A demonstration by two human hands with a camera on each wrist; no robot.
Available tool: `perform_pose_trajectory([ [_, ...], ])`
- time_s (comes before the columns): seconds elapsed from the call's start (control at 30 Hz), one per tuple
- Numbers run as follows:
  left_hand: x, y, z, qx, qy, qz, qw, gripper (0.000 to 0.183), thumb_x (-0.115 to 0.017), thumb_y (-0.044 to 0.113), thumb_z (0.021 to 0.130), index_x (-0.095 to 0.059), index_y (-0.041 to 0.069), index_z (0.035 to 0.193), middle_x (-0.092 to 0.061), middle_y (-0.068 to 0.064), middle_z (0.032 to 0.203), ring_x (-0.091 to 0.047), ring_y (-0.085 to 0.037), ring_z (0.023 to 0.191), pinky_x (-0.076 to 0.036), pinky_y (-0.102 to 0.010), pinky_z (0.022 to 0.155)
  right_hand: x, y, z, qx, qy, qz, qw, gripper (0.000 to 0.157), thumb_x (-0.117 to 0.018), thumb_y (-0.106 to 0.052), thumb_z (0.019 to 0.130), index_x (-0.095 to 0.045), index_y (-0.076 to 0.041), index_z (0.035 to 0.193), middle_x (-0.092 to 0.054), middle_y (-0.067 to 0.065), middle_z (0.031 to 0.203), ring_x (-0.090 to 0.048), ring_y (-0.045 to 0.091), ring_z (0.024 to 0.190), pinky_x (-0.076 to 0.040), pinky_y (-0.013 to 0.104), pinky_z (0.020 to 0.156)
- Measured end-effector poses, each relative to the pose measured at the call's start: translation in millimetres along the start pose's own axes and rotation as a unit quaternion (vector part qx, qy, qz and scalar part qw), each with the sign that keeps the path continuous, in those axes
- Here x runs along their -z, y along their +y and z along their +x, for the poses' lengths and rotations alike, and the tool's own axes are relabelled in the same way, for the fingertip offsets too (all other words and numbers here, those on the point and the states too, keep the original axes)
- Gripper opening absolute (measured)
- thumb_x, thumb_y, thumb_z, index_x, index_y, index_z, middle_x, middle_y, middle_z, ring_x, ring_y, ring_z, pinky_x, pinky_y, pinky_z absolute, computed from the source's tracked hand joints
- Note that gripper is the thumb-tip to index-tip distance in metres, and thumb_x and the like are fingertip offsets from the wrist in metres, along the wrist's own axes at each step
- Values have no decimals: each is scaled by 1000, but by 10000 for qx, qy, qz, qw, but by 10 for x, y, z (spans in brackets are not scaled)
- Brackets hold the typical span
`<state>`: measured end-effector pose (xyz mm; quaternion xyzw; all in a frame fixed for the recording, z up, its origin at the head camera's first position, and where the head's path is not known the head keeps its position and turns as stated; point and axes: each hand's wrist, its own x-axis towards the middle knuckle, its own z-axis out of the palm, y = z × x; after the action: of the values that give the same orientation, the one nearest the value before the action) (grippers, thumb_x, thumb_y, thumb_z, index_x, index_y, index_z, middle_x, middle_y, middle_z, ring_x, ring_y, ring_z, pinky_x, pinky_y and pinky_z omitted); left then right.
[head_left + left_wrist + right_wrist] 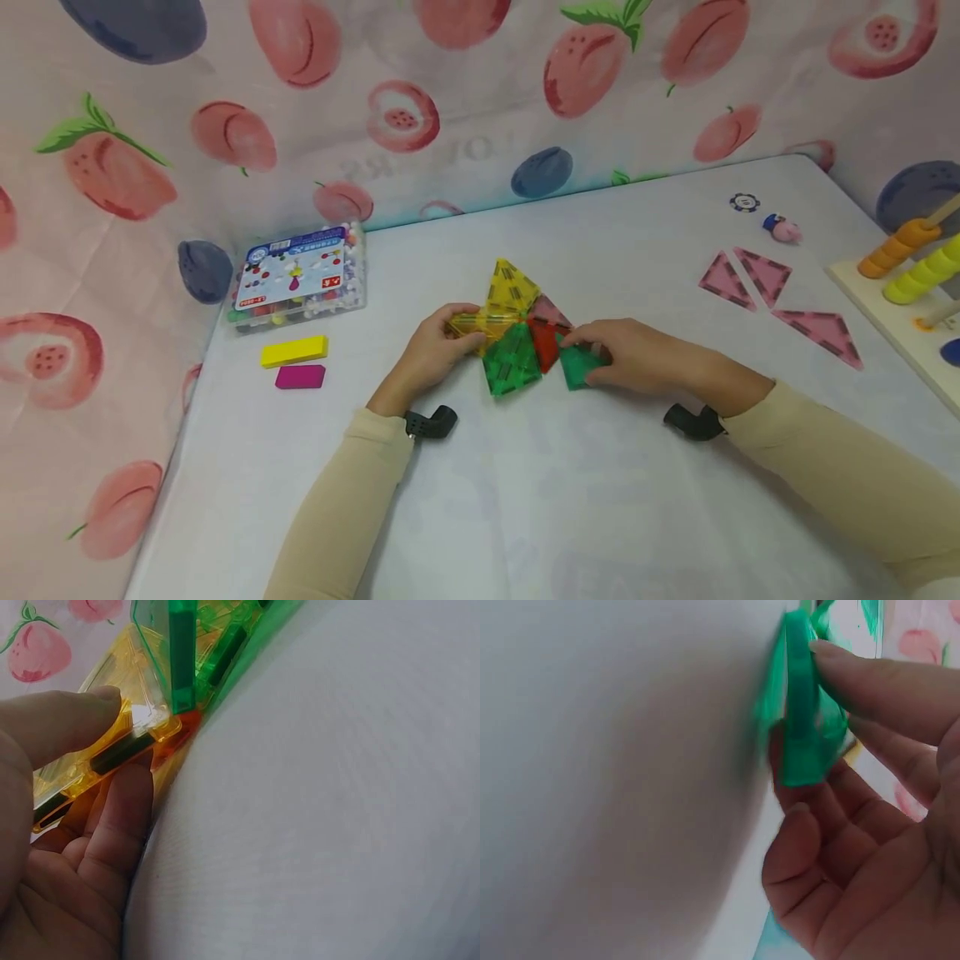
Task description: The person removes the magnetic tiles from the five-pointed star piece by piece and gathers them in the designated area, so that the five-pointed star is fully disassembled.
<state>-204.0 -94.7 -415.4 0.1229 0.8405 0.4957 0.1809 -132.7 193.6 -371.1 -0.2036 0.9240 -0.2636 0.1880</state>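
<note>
A cluster of translucent magnetic tiles lies mid-table in the head view: yellow tiles [511,287] at the back, a pink tile [551,311], a red tile [545,343] and a green tile [512,360] in front. At its left side, my left hand [432,350] pinches an orange-yellow magnetic tile [124,752] between thumb and fingers. My right hand [637,357] holds another green magnetic tile [801,712], thumb on one face and fingers behind, just right of the red tile. Whether that green tile touches the red one I cannot tell.
A clear box of small beads [300,275] stands at back left, with a yellow block [294,352] and a magenta block [301,377] before it. Several pink triangular tiles [823,332], a small pig figure [783,229], a chip [745,202] and a bead abacus [900,312] are at right.
</note>
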Motion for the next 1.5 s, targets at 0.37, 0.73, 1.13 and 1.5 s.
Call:
perform_pose_trajectory([
  [0.37,2,26,11,83,-61,70,9999,44,-66,44,77,-52,32,117,-54,2,101,-49,-18,82,-42,-31,68,335,592,-597,-1174,292,-185,9925,63,-67,-28,80,-38,-18,135,-53,13,114,-53,25,94,-46,44,74],
  [0.73,21,32,1,59,31,45,10000,44,-66,41,78,-52,30,117,-54,0,101,-49,-18,82,-43,-31,68,595,1065,-1045,-1774,73,-614,9822,75,-69,-43,74,-36,-9,133,-58,9,100,-54,25,88,-45,45,69],
  [1.13,20,27,-1,88,68,169,9998,45,-66,43,77,-52,31,118,-53,2,102,-49,-18,82,-42,-31,67,656,1126,-1165,-2004,208,-931,9751,79,-68,-50,72,-39,-6,131,-51,28,113,-47,40,100,-41,55,73],
  [1.5,-12,21,14,85,13,177,9998,46,-65,45,77,-51,32,119,-53,1,100,-48,-18,80,-42,-31,65,653,1218,-1208,-2089,288,-1076,9716,81,-67,-55,70,-41,-4,129,-50,31,113,-49,40,97,-39,56,75],
])
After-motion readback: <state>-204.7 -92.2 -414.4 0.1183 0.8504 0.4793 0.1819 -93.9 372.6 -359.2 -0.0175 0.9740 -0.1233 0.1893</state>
